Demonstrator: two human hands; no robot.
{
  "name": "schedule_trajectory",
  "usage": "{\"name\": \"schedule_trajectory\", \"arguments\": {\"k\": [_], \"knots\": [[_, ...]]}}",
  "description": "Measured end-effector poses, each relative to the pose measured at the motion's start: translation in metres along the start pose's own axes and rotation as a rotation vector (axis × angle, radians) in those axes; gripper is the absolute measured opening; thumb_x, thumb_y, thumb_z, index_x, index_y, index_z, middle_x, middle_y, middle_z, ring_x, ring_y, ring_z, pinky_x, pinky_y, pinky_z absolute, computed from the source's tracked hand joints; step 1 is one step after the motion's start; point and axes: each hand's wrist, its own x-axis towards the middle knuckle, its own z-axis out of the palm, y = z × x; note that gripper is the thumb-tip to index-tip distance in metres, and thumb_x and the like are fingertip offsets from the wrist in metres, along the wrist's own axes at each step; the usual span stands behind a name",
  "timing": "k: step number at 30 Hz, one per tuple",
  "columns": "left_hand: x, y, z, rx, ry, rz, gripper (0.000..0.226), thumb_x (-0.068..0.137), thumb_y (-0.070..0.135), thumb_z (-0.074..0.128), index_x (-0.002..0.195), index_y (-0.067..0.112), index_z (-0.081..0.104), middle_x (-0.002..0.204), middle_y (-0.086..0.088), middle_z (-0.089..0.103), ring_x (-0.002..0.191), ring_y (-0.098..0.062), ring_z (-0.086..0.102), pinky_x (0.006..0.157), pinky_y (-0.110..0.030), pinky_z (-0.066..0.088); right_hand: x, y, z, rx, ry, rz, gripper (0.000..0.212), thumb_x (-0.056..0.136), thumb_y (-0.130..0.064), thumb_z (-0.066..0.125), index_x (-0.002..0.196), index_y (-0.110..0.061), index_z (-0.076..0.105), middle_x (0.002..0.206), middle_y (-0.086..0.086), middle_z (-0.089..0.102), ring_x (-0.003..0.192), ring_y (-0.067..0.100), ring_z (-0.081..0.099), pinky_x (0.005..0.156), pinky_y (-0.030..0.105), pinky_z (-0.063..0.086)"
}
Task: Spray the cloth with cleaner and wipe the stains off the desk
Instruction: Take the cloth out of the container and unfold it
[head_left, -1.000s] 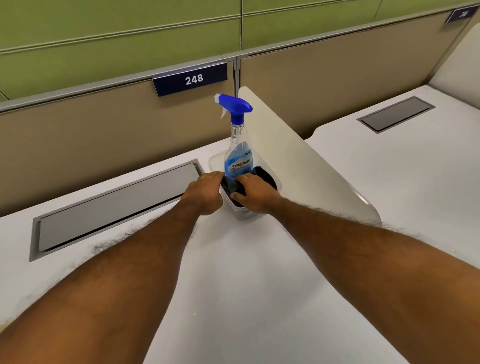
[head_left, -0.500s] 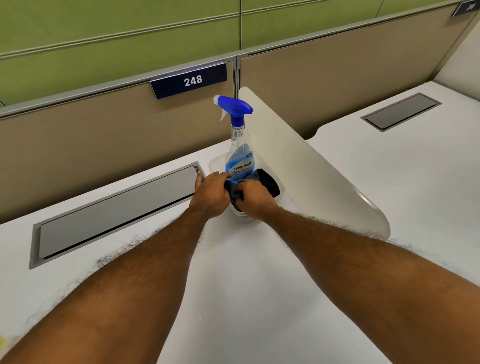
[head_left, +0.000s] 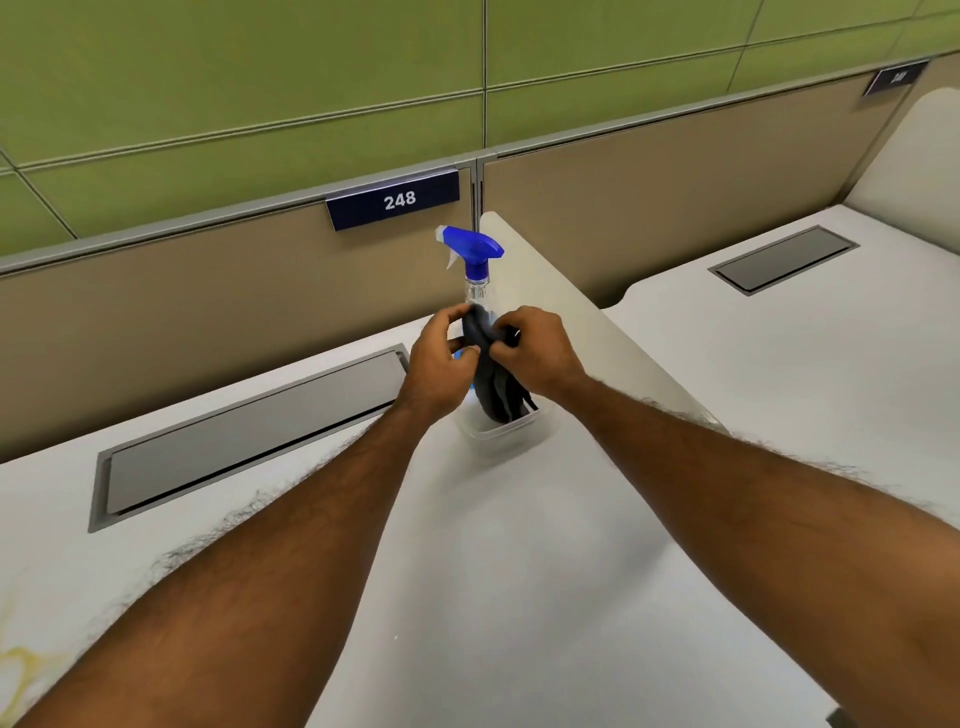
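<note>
A dark grey cloth (head_left: 493, 382) hangs from both my hands above a clear plastic tub (head_left: 501, 430) at the back of the white desk (head_left: 519, 571). My left hand (head_left: 441, 358) pinches its upper left edge and my right hand (head_left: 535, 348) pinches the upper right. The cloth's lower end still dips into the tub. Behind the cloth stands a clear spray bottle with a blue trigger head (head_left: 475, 249); its body is mostly hidden. A yellowish stain (head_left: 21, 670) marks the desk at the lower left edge.
A grey cable hatch (head_left: 244, 431) is set into the desk left of the tub. A beige divider panel (head_left: 582, 322) rises right of the tub, with a second desk and hatch (head_left: 784, 257) beyond. A partition with a "248" plate (head_left: 395, 200) runs along the back.
Both hands were down in the tub on the cloth. They have now risen, lifting the cloth up in front of the spray bottle.
</note>
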Motion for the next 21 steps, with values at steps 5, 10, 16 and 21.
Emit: {"name": "schedule_trajectory", "arguments": {"k": [5, 10, 16, 21], "knots": [[-0.017, 0.034, -0.010, -0.105, 0.034, 0.071, 0.051, 0.087, 0.004, 0.066, 0.135, 0.007, 0.049, 0.135, -0.008, 0.057, 0.122, -0.014, 0.056, 0.099, -0.028, 0.051, -0.004, -0.033, -0.034, 0.146, 0.085, -0.020, 0.013, 0.080, -0.011, 0.067, 0.092, -0.011, 0.074, 0.075, -0.002, 0.065, 0.065, 0.009, 0.058, 0.060, 0.008, 0.039], [-0.044, 0.053, -0.037, 0.060, -0.008, 0.318, 0.061, 0.078, 0.028, 0.078, 0.131, 0.041, 0.050, 0.121, 0.030, 0.053, 0.115, 0.001, 0.057, 0.089, -0.014, 0.051, -0.017, -0.066, -0.055, 0.288, 0.075, -0.049, 0.016, 0.083, -0.011, 0.067, 0.098, -0.011, 0.073, 0.080, -0.002, 0.068, 0.072, 0.010, 0.065, 0.071, 0.020, 0.054], [-0.076, 0.060, -0.067, 0.056, -0.006, 0.335, 0.064, 0.076, 0.034, 0.080, 0.132, 0.046, 0.051, 0.115, 0.032, 0.057, 0.105, -0.007, 0.064, 0.078, -0.022, 0.058, -0.046, -0.095, -0.049, 0.482, -0.046, -0.044, 0.015, 0.088, -0.013, 0.068, 0.102, -0.011, 0.073, 0.086, 0.003, 0.072, 0.081, 0.016, 0.070, 0.077, 0.026, 0.058], [-0.101, 0.051, -0.098, 0.000, -0.011, 0.242, 0.053, 0.080, 0.022, 0.079, 0.129, 0.019, 0.061, 0.116, -0.002, 0.065, 0.102, -0.020, 0.069, 0.087, -0.034, 0.058, -0.074, -0.113, -0.041, 0.588, -0.142, -0.057, 0.010, 0.091, -0.010, 0.065, 0.098, -0.013, 0.071, 0.085, 0.004, 0.072, 0.079, 0.015, 0.070, 0.070, 0.020, 0.056]]}}
